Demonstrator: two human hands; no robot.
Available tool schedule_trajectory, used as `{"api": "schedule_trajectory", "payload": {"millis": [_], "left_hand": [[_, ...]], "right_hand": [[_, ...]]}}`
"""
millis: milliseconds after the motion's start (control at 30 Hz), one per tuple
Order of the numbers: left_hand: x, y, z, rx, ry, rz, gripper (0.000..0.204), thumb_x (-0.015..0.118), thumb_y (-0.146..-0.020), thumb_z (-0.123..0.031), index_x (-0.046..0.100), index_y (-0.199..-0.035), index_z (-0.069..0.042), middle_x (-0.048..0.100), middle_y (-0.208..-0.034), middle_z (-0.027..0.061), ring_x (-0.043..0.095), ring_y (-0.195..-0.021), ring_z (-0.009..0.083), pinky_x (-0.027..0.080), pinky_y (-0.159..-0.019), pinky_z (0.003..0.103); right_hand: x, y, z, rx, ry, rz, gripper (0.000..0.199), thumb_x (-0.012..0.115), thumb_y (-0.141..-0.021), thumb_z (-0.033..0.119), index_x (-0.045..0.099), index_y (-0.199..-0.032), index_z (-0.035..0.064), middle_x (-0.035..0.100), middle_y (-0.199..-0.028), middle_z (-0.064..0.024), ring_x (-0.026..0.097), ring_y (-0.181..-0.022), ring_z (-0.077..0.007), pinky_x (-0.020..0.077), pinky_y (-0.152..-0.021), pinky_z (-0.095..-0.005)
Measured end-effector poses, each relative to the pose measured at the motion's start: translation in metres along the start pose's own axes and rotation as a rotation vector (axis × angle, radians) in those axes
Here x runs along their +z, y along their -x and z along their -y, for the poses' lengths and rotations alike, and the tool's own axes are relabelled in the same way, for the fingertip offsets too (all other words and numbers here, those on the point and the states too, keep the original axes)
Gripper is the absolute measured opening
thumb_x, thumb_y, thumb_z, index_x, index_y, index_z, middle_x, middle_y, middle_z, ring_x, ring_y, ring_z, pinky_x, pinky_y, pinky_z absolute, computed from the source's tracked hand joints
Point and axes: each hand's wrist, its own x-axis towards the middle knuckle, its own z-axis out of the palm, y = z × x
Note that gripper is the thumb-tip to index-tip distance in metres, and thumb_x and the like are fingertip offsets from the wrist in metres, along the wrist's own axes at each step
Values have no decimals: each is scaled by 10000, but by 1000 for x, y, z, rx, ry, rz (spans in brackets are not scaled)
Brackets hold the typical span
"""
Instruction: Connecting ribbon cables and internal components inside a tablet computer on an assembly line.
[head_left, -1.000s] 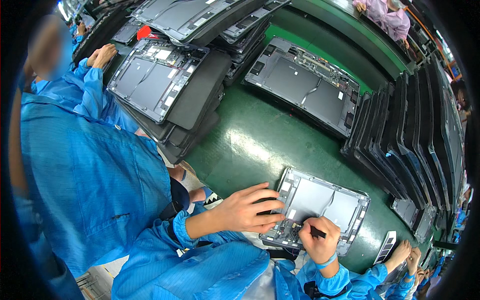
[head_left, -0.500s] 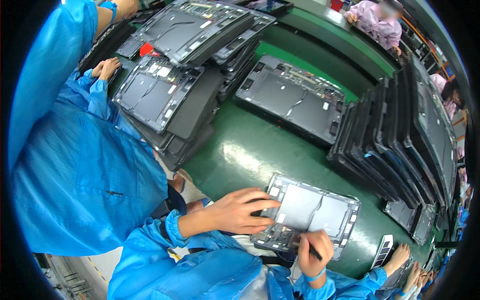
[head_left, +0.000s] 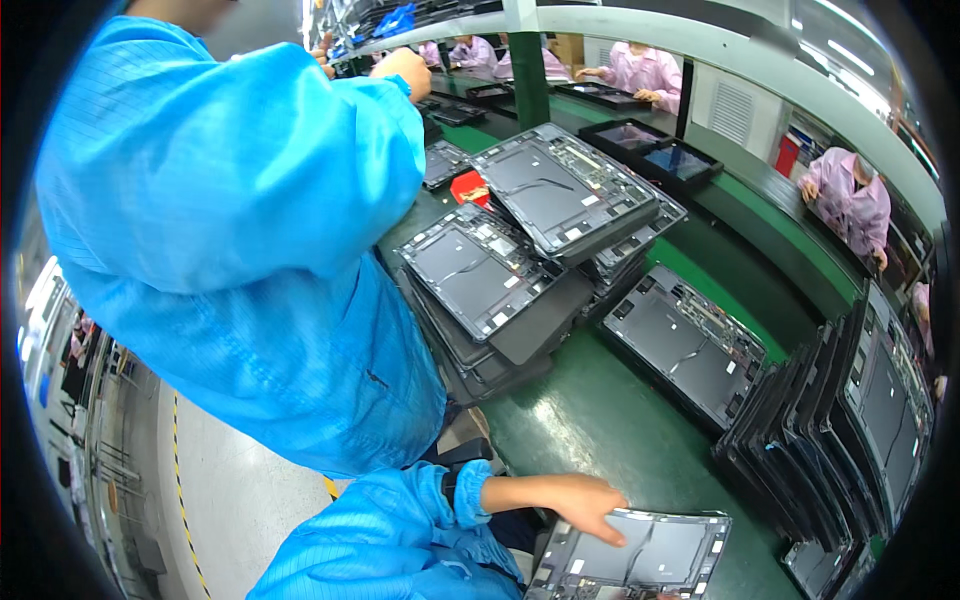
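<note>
An opened tablet (head_left: pixel 668 548) with dark battery panels, a black cable and a circuit board lies at the lower edge, partly cut off. My left hand (head_left: pixel 585 502) grasps its far left edge, with the thumb over the battery side and the other fingers at the rim. Of my right hand, only a sliver of skin (head_left: pixel 668 596) shows at the bottom of the picture, over the tablet. Its fingers are hidden below the frame, as is whatever they may hold.
Another opened tablet (head_left: pixel 688 345) rests beyond on the green table (head_left: pixel 560 420). Stacks of opened tablets (head_left: pixel 470 270) stand at left, and a leaning row of dark units (head_left: pixel 800 440) at right. A blue-clad co-worker (head_left: pixel 250 240) stands close on the left. A red item (head_left: pixel 470 188) lies behind the stacks.
The view has swung up and left. My left hand has shifted from the tablet's left side to its far edge. My right hand has dropped almost out of the picture.
</note>
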Motion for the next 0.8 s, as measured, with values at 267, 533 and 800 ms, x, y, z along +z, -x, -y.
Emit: {"api": "schedule_trajectory", "payload": {"millis": [267, 533, 800], "left_hand": [[26, 77, 39, -200, 833, 49, 618, 562, -995, -502, 484, -1342, 3, 501, -1335, 173, 493, -1228, 231, 426, -982, 346], [57, 158, 19, -138, 1074, -847, 577, 618, -1004, -222, 362, -1489, -41, 526, -1364, 96, 507, -1255, 187, 423, -1047, 330], [-5, 162, 59, 89, 1114, -1753, 412, 520, -1019, -141, 439, -1404, -17, 596, -1281, 103, 598, -1152, 210, 498, -979, 366]], "right_hand": [[39, -36, 13, -62, -483, 82, 166, 549, -928, 126, 617, -869, -14, 606, -863, -180, 564, -823, -329, 465, -791, -453], [42, -74, 44, -10, -841, 162, 180, 526, -984, 171, 563, -961, -4, 572, -921, -192, 551, -874, -323, 467, -826, -465], [57, -55, 16, 209, -764, 158, 150, 486, -935, 13, 627, -950, -39, 627, -889, -163, 586, -802, -247, 495, -755, -357]]}}
